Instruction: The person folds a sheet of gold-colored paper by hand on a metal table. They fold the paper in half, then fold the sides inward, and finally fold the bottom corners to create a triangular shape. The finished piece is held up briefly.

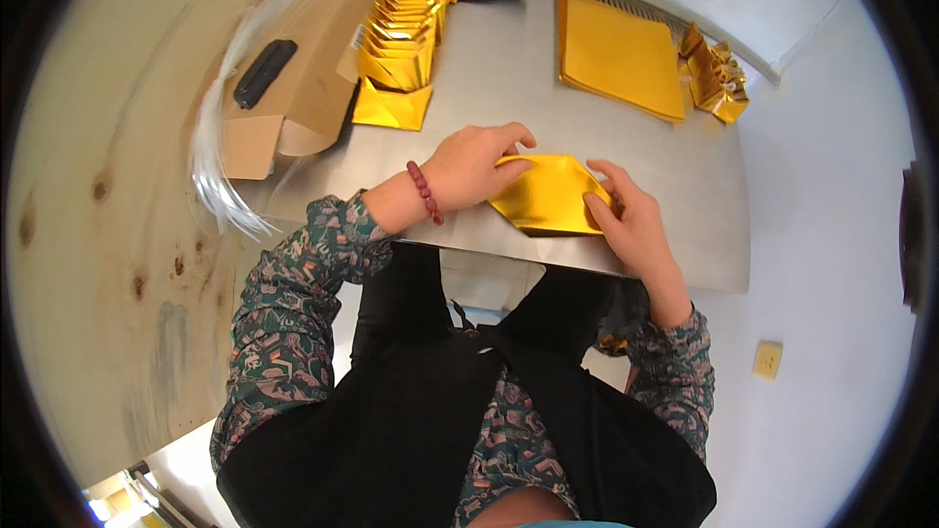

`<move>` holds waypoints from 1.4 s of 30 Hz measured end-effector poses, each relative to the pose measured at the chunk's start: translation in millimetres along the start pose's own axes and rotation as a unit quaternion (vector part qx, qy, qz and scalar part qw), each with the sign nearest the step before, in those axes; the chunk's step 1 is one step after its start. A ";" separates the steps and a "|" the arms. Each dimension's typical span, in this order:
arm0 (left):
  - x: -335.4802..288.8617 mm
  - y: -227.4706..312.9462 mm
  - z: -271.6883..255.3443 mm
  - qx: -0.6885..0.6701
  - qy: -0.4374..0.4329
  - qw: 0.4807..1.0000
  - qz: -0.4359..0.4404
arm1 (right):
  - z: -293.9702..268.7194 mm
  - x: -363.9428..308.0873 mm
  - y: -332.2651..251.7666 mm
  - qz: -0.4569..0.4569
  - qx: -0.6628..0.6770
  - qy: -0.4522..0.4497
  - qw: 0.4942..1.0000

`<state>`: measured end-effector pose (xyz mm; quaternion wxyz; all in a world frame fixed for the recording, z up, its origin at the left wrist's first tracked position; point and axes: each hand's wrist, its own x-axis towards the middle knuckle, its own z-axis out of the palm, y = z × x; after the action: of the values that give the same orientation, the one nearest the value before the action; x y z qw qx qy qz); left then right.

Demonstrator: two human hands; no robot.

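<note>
A shiny gold paper sheet [546, 198], partly folded into a many-sided shape, lies near the front edge of a grey metal table [509, 78]. My left hand [474, 164], with a red bead bracelet on the wrist, presses on the sheet's left and top edge. On the right side, my right hand [626, 215] lies with fingers flat on the sheet's right corner. Both hands hold the gold paper against the table.
A row of folded gold pieces [403, 29] runs along the back left, beside a brown cardboard box [313, 68] with a black object on top. A stack of flat gold sheets [618, 54] lies back right, with more folded gold pieces [716, 73] beyond it.
</note>
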<state>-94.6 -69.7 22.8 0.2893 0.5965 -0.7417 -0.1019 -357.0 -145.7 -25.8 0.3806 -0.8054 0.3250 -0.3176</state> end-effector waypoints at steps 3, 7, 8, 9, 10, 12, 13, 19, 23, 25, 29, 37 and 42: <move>1.7 -11.0 18.9 0.098 0.030 0.992 0.068 | 5.6 4.9 9.5 -0.062 -0.110 0.059 0.990; -10.0 -7.8 24.0 0.118 0.004 0.983 0.138 | 3.0 0.4 22.8 -0.143 -0.173 0.088 0.970; -11.4 -7.3 25.0 0.109 -0.002 0.985 0.134 | 0.4 0.1 23.4 -0.170 -0.198 0.093 0.961; -11.1 3.5 32.9 0.120 -0.023 0.982 0.144 | -10.8 -10.6 27.7 -0.184 -0.214 0.099 0.954; -11.2 2.3 31.5 0.123 -0.017 0.980 0.155 | -12.8 -13.5 26.1 -0.217 -0.207 0.077 0.951; -9.9 8.0 33.4 0.131 -0.013 0.978 0.164 | -18.4 -24.0 28.1 -0.263 -0.182 0.024 0.947; -9.8 9.4 34.1 0.131 -0.015 0.978 0.162 | -17.5 -28.3 29.3 -0.265 -0.177 -0.009 0.948; -8.8 15.7 42.9 0.144 -0.034 0.979 0.142 | -20.9 -23.4 46.3 -0.277 -0.154 -0.043 0.947; -23.2 29.6 40.2 0.148 -0.056 0.979 0.130 | -31.0 -17.6 45.2 -0.292 -0.175 -0.019 0.940; -32.3 39.2 40.5 0.140 -0.065 0.981 0.115 | -35.8 -10.8 39.1 -0.295 -0.181 -0.017 0.938; -50.2 55.5 44.5 0.124 -0.066 0.987 0.082 | -31.0 10.7 25.9 -0.281 -0.188 -0.034 0.941; -71.2 58.6 38.9 0.084 -0.062 0.992 0.077 | 9.0 26.8 25.6 -0.285 -0.211 0.034 0.934; -80.6 52.6 34.6 0.061 -0.064 0.993 0.083 | 18.9 21.4 28.7 -0.231 -0.222 0.055 0.946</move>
<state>-147.4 13.7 -3.9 0.2115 0.5414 -0.8107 -0.0699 -338.1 -168.6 -53.2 0.0897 -0.9037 0.2124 -0.3608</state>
